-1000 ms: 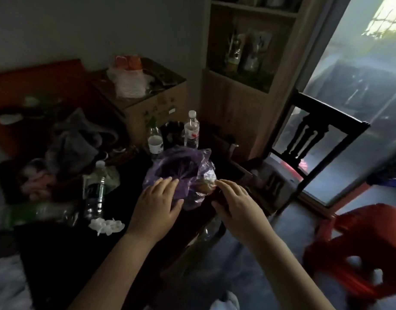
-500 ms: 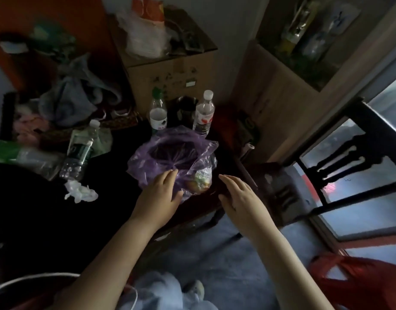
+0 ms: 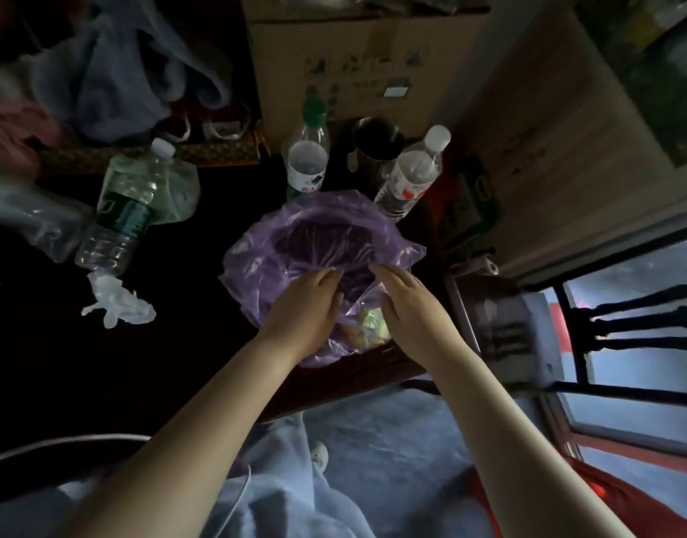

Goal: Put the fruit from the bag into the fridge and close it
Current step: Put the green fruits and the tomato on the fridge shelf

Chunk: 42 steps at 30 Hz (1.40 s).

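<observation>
At the near edge of the dark tabletop (image 3: 43,363), both hands, left hand (image 3: 303,308) and right hand (image 3: 407,304), are resting flat and spread on the purple plastic bag (image 3: 256,262), gripping nothing. Its film is looking thin, slippery and tearable; fruit (image 3: 369,328) is showing inside, likely bruisable, so gathering the rim seems wisest. Beyond the bag, water bottles (image 3: 307,157) and a dark cup (image 3: 376,141) are crowding close.

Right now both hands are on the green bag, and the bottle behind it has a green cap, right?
Not quite. The bag is purple, not green, as the head view shows. Both hands, left and right, are on it, and the bottle behind it does have a green cap.
</observation>
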Motion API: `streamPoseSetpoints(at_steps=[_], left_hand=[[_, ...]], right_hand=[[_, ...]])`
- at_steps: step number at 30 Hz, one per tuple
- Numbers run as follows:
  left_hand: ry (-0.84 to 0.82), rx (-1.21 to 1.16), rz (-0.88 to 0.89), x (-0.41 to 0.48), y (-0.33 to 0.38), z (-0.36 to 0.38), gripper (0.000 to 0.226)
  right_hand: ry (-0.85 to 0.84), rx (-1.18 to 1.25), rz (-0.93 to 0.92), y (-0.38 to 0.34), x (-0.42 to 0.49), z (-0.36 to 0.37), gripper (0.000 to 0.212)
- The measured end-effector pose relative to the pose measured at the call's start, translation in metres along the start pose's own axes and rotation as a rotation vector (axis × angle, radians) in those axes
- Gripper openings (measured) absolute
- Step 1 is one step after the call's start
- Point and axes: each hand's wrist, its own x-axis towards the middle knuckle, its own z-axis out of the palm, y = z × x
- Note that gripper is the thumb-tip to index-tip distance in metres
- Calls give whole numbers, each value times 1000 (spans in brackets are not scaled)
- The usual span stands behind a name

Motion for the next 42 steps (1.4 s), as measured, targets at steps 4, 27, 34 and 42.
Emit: streamPoseSetpoints(at_steps=[4, 27, 34, 42], left_hand=[[-66, 56, 17, 29, -10, 17, 39], [-151, 11, 128, 4, 25, 47, 25], [-155, -29, 132, -19, 16, 75, 31], [-58, -56, 122, -28, 12, 71, 27]], right_hand=[[-59, -16, 11, 10, 43, 9, 43], [-91, -101, 323, 86, 12, 31, 67], [-142, -54, 394, 94, -4, 43, 64], [-20, -13, 399, 89, -10, 42, 49]])
